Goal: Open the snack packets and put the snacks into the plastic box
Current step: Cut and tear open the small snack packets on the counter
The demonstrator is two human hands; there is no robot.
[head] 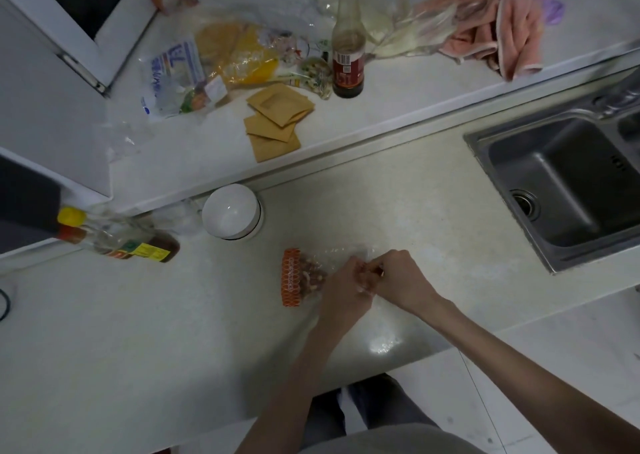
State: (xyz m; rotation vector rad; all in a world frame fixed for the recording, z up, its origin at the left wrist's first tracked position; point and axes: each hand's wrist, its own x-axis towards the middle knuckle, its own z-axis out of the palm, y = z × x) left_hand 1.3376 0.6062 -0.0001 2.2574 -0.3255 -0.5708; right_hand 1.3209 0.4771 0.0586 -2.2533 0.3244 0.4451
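Both hands meet at the clear end of one snack packet (304, 275) lying on the desk (398, 211). The left hand (341, 289) and the right hand (398, 277) each seem to pinch the film there, though the fingertips blur together. The packet's orange end lies just beyond the left hand, its snacks inside. I judge the task barely begun: no plastic box is in view, and only a white bowl (231, 211) stands farther off.
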